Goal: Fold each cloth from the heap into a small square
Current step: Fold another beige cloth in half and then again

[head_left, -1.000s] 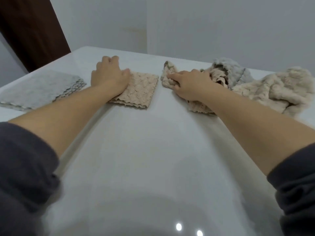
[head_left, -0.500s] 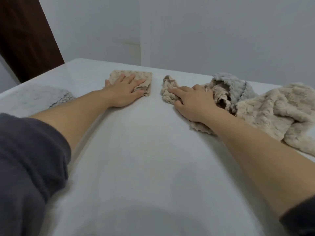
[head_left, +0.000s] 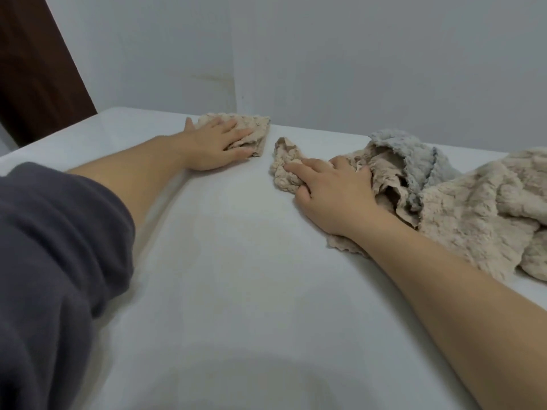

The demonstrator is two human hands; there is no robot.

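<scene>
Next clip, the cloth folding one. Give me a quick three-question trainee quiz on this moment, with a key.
1. True or false: the left hand lies flat on the folded beige cloth.
2. Besides beige, what colour of cloth shows in the heap by the right hand? A) grey B) red C) green
3. Which hand grips the crumpled beige cloth?

Key: 1 true. 2 A, the grey cloth. 3 the right hand.
</scene>
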